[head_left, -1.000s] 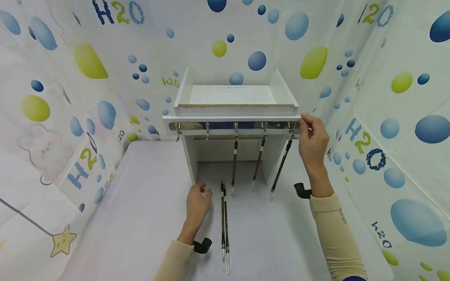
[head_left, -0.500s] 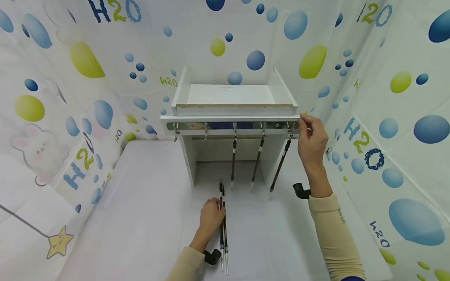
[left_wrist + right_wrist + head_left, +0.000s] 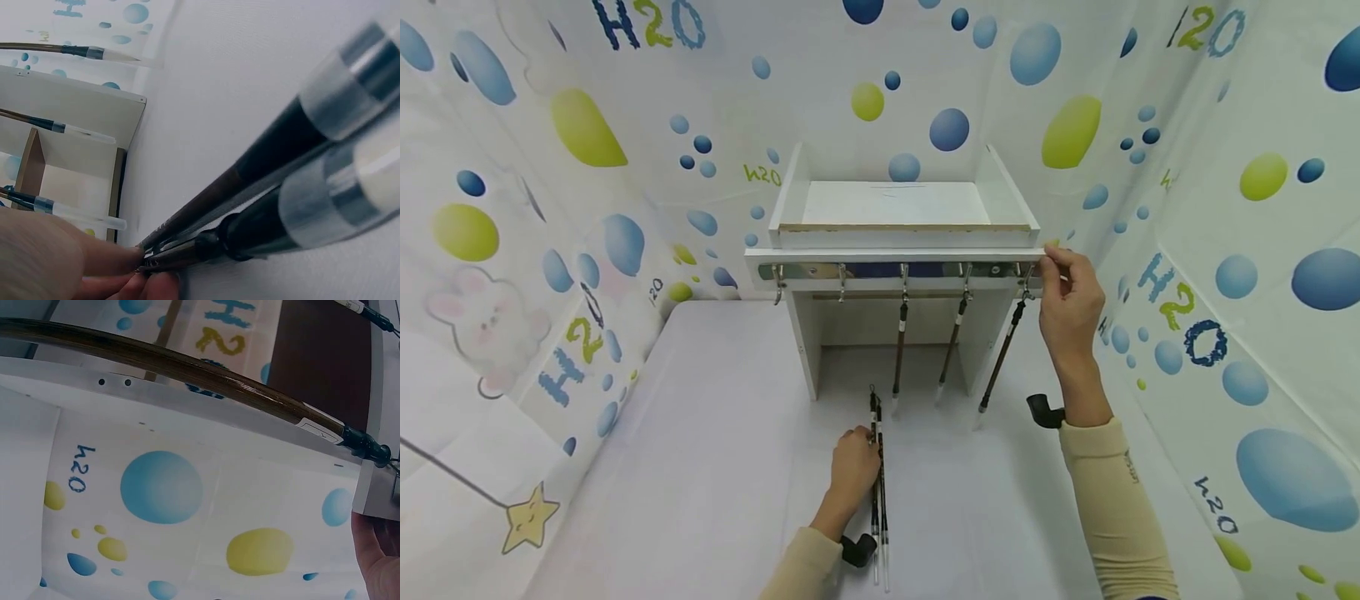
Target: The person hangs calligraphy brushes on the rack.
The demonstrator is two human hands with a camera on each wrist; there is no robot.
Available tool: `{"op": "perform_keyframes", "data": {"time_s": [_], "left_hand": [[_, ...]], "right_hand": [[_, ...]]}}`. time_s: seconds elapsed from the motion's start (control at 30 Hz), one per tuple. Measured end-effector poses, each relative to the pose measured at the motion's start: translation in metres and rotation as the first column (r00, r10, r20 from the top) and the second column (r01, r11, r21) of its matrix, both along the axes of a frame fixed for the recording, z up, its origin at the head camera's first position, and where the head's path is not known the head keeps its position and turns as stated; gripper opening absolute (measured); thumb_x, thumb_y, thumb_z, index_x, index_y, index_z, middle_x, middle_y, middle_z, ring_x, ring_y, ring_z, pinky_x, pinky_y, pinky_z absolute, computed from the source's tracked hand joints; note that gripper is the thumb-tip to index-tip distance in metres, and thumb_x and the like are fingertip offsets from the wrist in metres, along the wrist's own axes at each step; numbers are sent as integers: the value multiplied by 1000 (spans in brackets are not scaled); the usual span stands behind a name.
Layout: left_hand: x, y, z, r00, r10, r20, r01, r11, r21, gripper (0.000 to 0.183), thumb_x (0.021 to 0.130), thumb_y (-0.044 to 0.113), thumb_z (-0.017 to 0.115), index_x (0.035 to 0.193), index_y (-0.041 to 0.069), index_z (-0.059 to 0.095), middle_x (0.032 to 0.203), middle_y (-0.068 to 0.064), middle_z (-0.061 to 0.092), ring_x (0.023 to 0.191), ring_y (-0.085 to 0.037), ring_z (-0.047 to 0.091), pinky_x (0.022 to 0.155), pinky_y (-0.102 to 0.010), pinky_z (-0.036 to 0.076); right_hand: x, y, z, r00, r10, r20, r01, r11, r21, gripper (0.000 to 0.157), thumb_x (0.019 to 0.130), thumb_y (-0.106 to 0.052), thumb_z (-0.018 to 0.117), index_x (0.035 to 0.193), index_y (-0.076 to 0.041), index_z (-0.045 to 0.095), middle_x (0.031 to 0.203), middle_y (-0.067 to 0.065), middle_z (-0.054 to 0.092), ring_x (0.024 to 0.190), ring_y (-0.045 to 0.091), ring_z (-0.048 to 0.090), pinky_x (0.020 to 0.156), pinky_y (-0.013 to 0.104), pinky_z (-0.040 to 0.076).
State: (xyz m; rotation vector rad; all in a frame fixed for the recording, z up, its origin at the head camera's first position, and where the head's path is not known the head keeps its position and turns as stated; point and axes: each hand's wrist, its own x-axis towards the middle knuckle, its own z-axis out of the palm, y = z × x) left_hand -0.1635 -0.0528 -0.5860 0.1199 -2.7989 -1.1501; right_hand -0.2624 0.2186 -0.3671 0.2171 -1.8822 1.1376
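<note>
Two calligraphy brushes lie side by side on the white table, tips toward the person. My left hand [image 3: 855,462] is at their handles. In the left wrist view, its thumb and fingers pinch the nearer calligraphy brush [image 3: 312,209], while the other brush [image 3: 281,137] runs just beside it. Clear caps cover the brush tips. My right hand [image 3: 1071,304] holds the right end of the hook rail [image 3: 880,254] on a white shelf unit. Three more brushes hang from the rail's hooks, the rightmost brush [image 3: 1002,354] close beside that hand.
Two hooks at the rail's left, an outer hook [image 3: 778,283] and an inner hook [image 3: 842,283], carry no brush. The shelf unit's side panel [image 3: 805,342] stands left of the lying brushes. Behind it hangs a white curtain [image 3: 820,108] with coloured dots.
My left hand has moved from beside the shelf's left panel toward the person and right, onto the lying brushes, and taken hold of one. The right hand stays at the rail.
</note>
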Motion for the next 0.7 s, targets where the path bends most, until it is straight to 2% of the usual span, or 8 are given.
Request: {"op": "perform_keyframes", "data": {"time_s": [0.07,0.2,0.3,0.43,0.5,0.57,0.67,0.7], "left_hand": [[1,0,0,1000,7,-4,-7,1000,-6,15,87,0,66,97,-10,69,83,-19,67,64,-22,62,50,-31,50],[1,2,-1,1000,21,-11,-21,999,-29,5,82,-1,64,80,-5,66,72,-13,60,55,-16,49,44,-27,40],[1,3,-2,1000,22,-19,-23,999,-38,14,80,-2,62,68,2,56,64,-7,52,51,-14,41,41,-24,33],[1,1,-3,999,21,-26,-21,1000,-3,27,78,-2,61,62,11,44,59,1,41,48,-10,32,40,-22,25],[1,0,-4,1000,19,-22,-18,999,27,28,77,-2,61,62,12,42,57,3,37,47,-9,28,40,-21,22],[2,-2,-4,999,18,-27,-17,998,53,21,77,-2,62,65,8,49,57,3,39,47,-8,29,40,-19,22],[4,-4,-1,999,18,-43,-15,997,72,4,77,-1,65,79,-3,62,57,0,51,45,-7,35,39,-18,27],[4,-5,0,999,19,-51,-15,997,77,11,78,0,66,86,-6,65,59,-2,56,45,-7,38,39,-18,29]], "right_hand": [[0,0,0,1000,0,0,0,1000,0,26,101,-17,60,120,-1,67,118,10,69,99,-3,63,87,9,50],[0,0,1,1000,0,-3,0,1000,-3,27,101,-18,60,120,1,66,117,11,70,99,-6,62,86,8,50],[0,0,0,1000,-2,-4,2,1000,-5,28,101,-19,60,119,1,66,117,12,70,99,-7,61,86,8,49],[1,0,0,1000,-2,8,2,1000,-9,27,101,-18,60,120,1,66,118,11,69,99,-9,60,85,8,49],[2,0,0,1000,-1,16,2,1000,-10,28,101,-18,60,120,0,66,118,11,69,99,-9,60,85,8,49],[2,0,0,1000,-4,21,4,1000,-8,28,101,-19,60,121,0,66,118,10,69,100,-8,61,86,8,49],[2,0,1,1000,-7,19,7,1000,-5,27,102,-19,59,121,-1,66,118,10,69,99,-8,61,85,7,49],[2,0,1,1000,-8,16,8,1000,-5,27,102,-19,59,121,-1,66,118,10,69,99,-9,60,85,7,49]]}}
